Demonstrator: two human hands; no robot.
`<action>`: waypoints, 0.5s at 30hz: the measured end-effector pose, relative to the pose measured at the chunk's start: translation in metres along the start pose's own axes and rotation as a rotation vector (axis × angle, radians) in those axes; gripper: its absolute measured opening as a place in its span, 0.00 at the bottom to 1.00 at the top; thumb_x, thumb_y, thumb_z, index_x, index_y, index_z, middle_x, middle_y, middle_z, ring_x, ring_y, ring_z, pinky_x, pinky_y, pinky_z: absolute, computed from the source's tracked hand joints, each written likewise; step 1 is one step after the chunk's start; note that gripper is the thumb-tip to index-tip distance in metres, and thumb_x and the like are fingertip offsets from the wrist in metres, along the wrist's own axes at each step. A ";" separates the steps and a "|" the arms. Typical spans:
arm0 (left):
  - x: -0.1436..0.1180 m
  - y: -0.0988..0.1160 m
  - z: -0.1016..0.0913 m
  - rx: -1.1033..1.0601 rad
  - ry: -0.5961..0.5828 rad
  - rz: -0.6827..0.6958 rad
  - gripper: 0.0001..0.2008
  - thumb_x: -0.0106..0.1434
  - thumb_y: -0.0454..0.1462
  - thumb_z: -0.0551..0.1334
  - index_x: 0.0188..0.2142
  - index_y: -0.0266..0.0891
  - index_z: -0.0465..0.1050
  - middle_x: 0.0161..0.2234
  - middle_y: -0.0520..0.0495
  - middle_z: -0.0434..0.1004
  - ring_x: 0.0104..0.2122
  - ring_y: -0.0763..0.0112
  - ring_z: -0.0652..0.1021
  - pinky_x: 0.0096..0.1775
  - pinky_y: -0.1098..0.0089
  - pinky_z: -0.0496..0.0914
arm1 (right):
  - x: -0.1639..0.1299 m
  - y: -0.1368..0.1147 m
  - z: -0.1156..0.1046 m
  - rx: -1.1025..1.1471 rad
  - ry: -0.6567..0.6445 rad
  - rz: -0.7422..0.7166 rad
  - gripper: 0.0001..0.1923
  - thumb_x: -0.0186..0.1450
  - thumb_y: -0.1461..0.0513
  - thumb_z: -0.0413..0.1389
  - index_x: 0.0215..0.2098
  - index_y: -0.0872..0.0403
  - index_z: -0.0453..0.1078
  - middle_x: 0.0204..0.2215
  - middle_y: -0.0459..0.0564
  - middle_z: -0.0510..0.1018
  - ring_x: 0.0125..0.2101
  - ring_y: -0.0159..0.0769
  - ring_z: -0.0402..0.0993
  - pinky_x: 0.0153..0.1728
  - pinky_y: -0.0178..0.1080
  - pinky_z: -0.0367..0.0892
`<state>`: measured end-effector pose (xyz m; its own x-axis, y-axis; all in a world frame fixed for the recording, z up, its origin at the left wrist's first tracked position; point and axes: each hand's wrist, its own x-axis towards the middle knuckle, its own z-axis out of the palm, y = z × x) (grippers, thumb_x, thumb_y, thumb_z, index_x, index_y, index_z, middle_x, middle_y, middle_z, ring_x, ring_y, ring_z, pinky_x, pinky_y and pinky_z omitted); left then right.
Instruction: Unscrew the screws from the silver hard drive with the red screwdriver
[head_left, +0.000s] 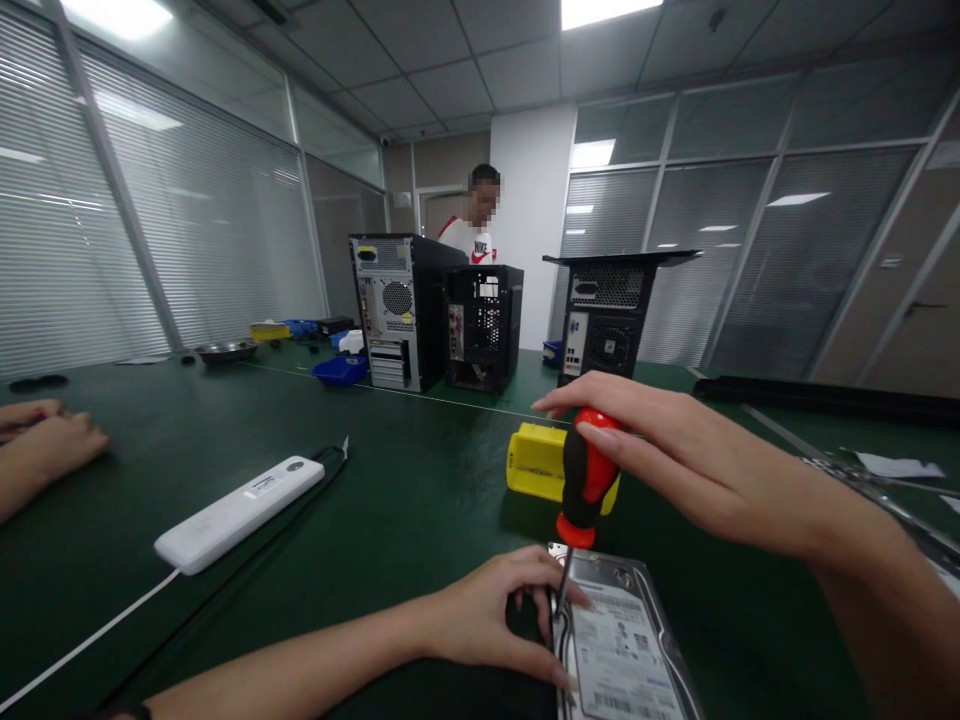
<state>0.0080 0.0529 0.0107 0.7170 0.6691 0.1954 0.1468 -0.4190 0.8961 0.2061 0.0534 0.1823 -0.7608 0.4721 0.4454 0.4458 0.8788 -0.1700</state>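
A silver hard drive [626,645] with a white label lies on the green table in front of me. My left hand [499,610] grips its left edge, thumb and fingertips resting on the top near the screwdriver's shaft. A red and black screwdriver [585,475] stands nearly upright, its tip down at the drive's left edge; the exact contact is hard to make out. Over the top of its handle is my right hand [675,455], thumb against the side and the other fingers stretched forward. Just behind the screwdriver sits a yellow plastic bin [534,462].
A white power strip [244,510] and black cable lie left. Computer cases [431,310] stand farther back, near a blue bin [340,370] and a metal bowl [225,350]. Another person's hands [56,445] rest at the left edge; a person [469,235] is behind the cases.
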 end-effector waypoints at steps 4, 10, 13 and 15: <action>0.000 -0.001 0.000 0.036 0.018 0.017 0.31 0.45 0.47 0.74 0.48 0.40 0.74 0.44 0.45 0.69 0.33 0.71 0.73 0.40 0.68 0.70 | 0.000 -0.001 -0.001 0.085 -0.058 0.041 0.17 0.71 0.54 0.43 0.56 0.47 0.62 0.44 0.45 0.76 0.43 0.33 0.73 0.44 0.36 0.65; 0.000 -0.003 0.000 -0.024 -0.001 0.016 0.31 0.45 0.47 0.74 0.49 0.41 0.73 0.48 0.43 0.67 0.32 0.73 0.73 0.40 0.68 0.70 | 0.003 -0.005 0.001 -0.043 -0.044 0.045 0.16 0.69 0.49 0.45 0.42 0.50 0.66 0.32 0.44 0.76 0.31 0.33 0.72 0.32 0.36 0.62; 0.000 -0.002 0.000 -0.012 0.000 0.007 0.31 0.45 0.47 0.74 0.48 0.42 0.73 0.48 0.44 0.68 0.32 0.73 0.73 0.40 0.68 0.69 | 0.001 -0.005 0.000 -0.023 -0.064 0.039 0.16 0.72 0.52 0.39 0.43 0.51 0.64 0.31 0.44 0.75 0.29 0.32 0.71 0.31 0.36 0.60; 0.000 -0.002 0.000 -0.014 -0.004 0.008 0.31 0.45 0.46 0.74 0.49 0.42 0.73 0.49 0.43 0.68 0.32 0.73 0.73 0.40 0.69 0.69 | 0.000 -0.003 -0.001 0.010 -0.082 0.037 0.16 0.72 0.54 0.38 0.44 0.51 0.64 0.31 0.44 0.75 0.30 0.32 0.71 0.32 0.36 0.60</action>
<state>0.0077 0.0531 0.0090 0.7207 0.6635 0.2010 0.1318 -0.4158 0.8999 0.2052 0.0507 0.1842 -0.7803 0.5079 0.3650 0.4699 0.8612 -0.1936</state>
